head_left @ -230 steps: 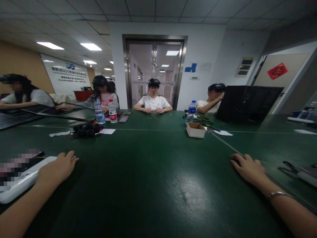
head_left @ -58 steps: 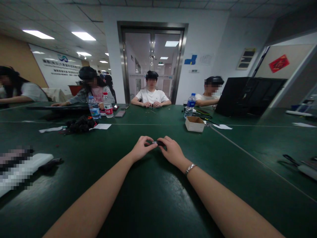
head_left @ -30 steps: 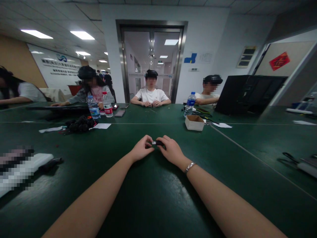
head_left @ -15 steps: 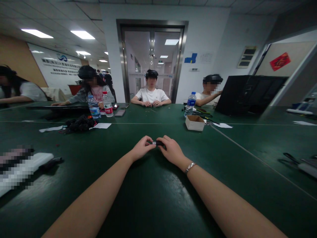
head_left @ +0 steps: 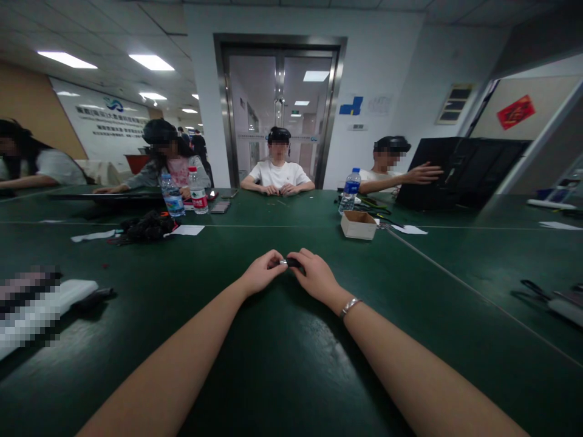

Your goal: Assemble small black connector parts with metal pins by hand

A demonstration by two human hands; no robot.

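Observation:
A small black rod with a silver end (head_left: pixel 293 263) lies level between my two hands, just above or on the green table (head_left: pixel 282 364); which of these I cannot tell. My left hand (head_left: pixel 260 273) is closed, its thumb and fingers pinching the silver end. On the black part, my right hand (head_left: pixel 317 276) is closed too, thumb below and fingers over the top. The fingers hide both ends of the rod, so its exact kind does not show. A silver bracelet (head_left: pixel 350 307) circles my right wrist.
Beyond my hands stand a small open cardboard box (head_left: pixel 358 226) and a blue-capped water bottle (head_left: pixel 350 191). Farther left are a black tangled bundle (head_left: pixel 148 227), a paper (head_left: pixel 187 230) and two bottles. Several people sit across the table; one touches a large black case (head_left: pixel 460 173).
The co-worker at the right has reached farther across the black case, the hand now showing on its face. My own hands and the rod have hardly moved.

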